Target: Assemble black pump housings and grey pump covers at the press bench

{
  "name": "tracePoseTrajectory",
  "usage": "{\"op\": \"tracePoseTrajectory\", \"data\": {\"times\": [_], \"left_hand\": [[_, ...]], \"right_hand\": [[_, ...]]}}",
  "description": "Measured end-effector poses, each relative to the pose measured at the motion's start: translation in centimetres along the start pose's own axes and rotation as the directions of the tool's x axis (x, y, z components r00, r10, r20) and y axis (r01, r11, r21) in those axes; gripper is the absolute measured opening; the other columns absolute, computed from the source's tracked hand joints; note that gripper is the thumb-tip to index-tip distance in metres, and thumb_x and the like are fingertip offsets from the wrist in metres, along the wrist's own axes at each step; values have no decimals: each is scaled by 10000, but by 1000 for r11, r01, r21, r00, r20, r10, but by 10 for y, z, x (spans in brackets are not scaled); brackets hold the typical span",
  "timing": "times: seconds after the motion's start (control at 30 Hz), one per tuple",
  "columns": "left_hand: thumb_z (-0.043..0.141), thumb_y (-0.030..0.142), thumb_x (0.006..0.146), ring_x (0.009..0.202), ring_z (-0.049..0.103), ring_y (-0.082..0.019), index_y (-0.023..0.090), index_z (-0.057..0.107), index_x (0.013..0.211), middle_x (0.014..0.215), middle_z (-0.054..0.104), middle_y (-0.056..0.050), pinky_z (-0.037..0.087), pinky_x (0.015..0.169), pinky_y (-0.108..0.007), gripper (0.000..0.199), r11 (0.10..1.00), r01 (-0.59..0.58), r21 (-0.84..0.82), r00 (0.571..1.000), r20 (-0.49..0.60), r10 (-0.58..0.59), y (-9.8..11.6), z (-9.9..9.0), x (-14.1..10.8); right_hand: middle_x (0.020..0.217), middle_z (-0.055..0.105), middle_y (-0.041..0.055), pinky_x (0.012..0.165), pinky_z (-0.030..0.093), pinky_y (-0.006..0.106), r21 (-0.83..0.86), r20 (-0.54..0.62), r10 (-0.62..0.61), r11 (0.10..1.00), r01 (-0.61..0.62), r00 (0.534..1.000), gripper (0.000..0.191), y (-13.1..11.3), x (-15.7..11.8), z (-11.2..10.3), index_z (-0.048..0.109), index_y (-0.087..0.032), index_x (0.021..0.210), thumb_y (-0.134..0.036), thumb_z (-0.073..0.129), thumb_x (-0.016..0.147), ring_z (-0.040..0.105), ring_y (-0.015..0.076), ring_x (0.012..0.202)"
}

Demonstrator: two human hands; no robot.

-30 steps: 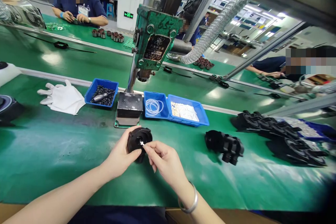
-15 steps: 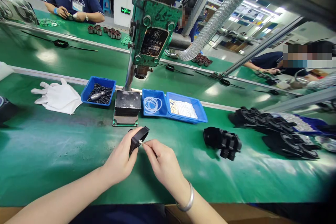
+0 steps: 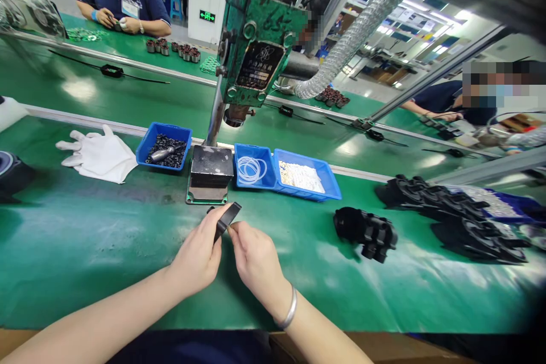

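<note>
My left hand (image 3: 199, 255) is wrapped round a black plastic part (image 3: 228, 220), held tilted in front of the press base (image 3: 210, 168). Close against the part's right side, my right hand (image 3: 255, 251) has its thumb and forefinger pinched together; whatever they hold is hidden. Behind the hands are a blue bin (image 3: 164, 146) of small black pieces with a metal tool, a blue bin (image 3: 255, 166) with a coil of clear tubing, and a longer blue bin (image 3: 330, 179) of small white pieces.
The green press head (image 3: 262, 48) stands above its base. A white glove (image 3: 100, 153) lies left. Black parts (image 3: 365, 233) sit on the green table (image 3: 298, 296), with more black parts (image 3: 464, 219) at right. A person (image 3: 147, 8) sits across the table; another person (image 3: 443, 96) is at right.
The black part has turned so that its opening no longer shows. My right hand has moved slightly left and rotated, hiding the small white piece at its fingertips. The view has shifted slightly.
</note>
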State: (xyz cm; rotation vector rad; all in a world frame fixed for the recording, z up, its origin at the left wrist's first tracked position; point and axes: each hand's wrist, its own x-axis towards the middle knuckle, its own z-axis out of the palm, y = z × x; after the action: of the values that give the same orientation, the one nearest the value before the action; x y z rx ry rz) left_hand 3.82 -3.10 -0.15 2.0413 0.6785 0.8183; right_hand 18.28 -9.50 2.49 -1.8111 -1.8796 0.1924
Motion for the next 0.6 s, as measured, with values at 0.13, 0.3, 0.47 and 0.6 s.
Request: {"op": "tracePoseTrajectory", "data": {"times": [0.13,0.3,0.47,0.6], "left_hand": [[388,114,929,1368,457,-218,235,354,1424,1448,490,-99,374,1188,-449,511,991,77,-110,997,-6,-78,3,-1,6],[410,134,922,1361,454,-226,246,371,1402,1430,496,-99,337,1202,-489,494,962,166,-218,986,53,-159,5,-6,16],[454,12,777,1423,376,-286,239,256,1486,1520,337,-134,360,1185,-488,771,996,22,-87,972,233,-1,7,-9,18],[596,114,777,1252,549,-427,237,116,1549,1544,260,-207,515,1002,-563,917,980,-97,171,913,407,20,20,-17,16]], "right_hand": [[712,621,36,600,377,273,124,82,47,991,-57,995,259,0,5,-13,563,-187,851,-259,374,1012,564,154,615],[668,590,2,592,440,260,544,-9,389,775,-322,921,363,17,11,-37,624,-209,801,-529,518,933,540,143,614],[1174,681,87,776,582,392,781,548,432,41,-623,716,469,29,3,-25,718,-241,1057,-619,677,782,637,268,1038],[1273,674,74,908,565,516,682,719,357,-198,-704,596,428,44,-9,1,782,-291,954,-532,844,606,618,344,1158]]}}
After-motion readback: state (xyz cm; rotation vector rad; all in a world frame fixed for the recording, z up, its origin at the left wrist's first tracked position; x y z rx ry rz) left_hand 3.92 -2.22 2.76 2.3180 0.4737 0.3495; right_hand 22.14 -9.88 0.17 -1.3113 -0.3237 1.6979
